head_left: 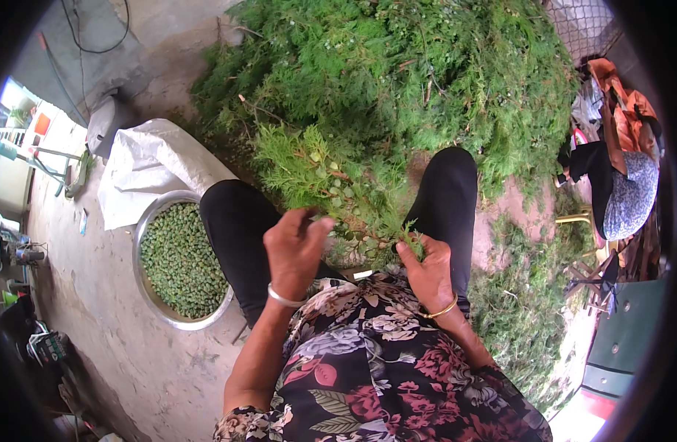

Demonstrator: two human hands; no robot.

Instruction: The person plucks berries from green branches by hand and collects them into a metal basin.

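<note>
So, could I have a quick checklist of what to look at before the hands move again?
1. Leafy sprig gripped: ok, in the right hand.
2. Left hand holding nothing: cannot tell, fingers curled.
3. Basin nearby: ok, beside the left knee.
4. Basin opening uncovered: ok, green pieces show inside; the white sack lies beyond.
5. Basin depth left: cannot tell from above.
</note>
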